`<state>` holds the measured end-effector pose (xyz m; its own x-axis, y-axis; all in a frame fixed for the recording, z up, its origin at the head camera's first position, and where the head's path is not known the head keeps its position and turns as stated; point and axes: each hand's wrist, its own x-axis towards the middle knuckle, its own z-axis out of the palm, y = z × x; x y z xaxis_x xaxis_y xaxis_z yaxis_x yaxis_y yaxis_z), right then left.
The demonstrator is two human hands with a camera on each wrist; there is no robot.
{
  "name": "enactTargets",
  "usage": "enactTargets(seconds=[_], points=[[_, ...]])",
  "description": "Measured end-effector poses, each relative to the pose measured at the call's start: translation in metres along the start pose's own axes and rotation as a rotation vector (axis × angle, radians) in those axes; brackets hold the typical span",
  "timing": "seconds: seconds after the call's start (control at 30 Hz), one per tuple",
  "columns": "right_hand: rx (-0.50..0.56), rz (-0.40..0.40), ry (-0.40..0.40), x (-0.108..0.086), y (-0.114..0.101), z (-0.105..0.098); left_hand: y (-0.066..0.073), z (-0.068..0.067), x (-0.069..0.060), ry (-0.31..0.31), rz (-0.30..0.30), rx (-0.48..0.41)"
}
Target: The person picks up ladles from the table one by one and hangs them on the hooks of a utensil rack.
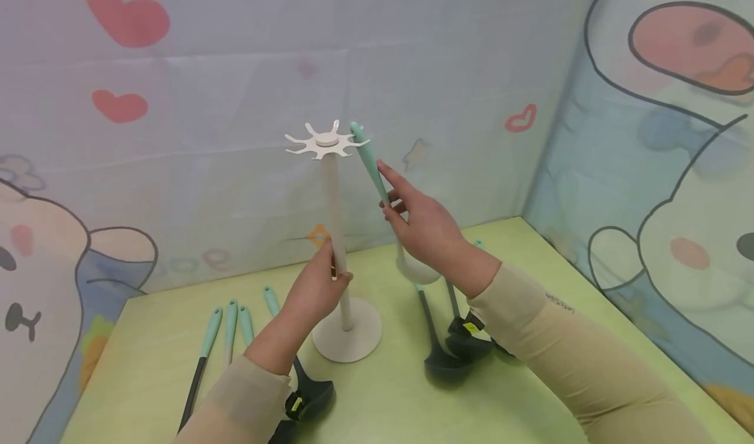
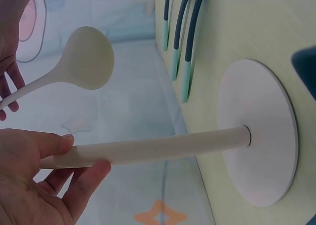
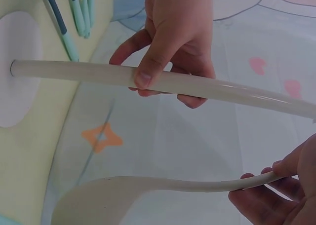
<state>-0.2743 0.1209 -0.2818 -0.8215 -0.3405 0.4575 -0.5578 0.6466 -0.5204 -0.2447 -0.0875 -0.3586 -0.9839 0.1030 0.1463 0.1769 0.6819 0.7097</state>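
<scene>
In the head view a white utensil stand stands upright, with a round base [image 1: 362, 342], a pole [image 1: 332, 195] and a star-shaped ring of hooks [image 1: 326, 144] on top. My left hand [image 1: 318, 287] grips the pole at its middle, thumb and fingers wrapped around it. My right hand [image 1: 427, 228] pinches a ladle by its stem, below the mint-green handle [image 1: 368, 159]. The handle's tip is at the right-hand hooks; whether it is hooked on I cannot tell. The ladle's cream bowl [image 2: 89, 57] hangs downward, beside the pole.
On the left of the light green table [image 1: 141, 365] lie several mint-handled utensils [image 1: 211, 336], including a black ladle [image 1: 315, 391]. More black ladles [image 1: 446, 365] lie right of the base. A patterned cloth wall [image 1: 235, 188] stands behind.
</scene>
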Motion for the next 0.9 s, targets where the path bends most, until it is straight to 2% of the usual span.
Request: enactTargets(seconds=[0.17,0.37,0.67,0.9], points=[[0.006,0.004,-0.016,0.001,-0.002,0.005,0.000,0.000,0.002,-0.008,-0.013,0.004],[0.031,0.009,-0.008,-0.001,-0.003,0.012,-0.001,0.000,0.002,-0.015,0.008,0.012],[0.096,-0.034,0.015,-0.007,0.003,0.028,-0.004,0.002,-0.002,-0.019,0.013,0.010],[0.129,-0.017,-0.043,-0.007,0.009,0.038,-0.003,0.000,0.000,-0.003,0.034,0.029]])
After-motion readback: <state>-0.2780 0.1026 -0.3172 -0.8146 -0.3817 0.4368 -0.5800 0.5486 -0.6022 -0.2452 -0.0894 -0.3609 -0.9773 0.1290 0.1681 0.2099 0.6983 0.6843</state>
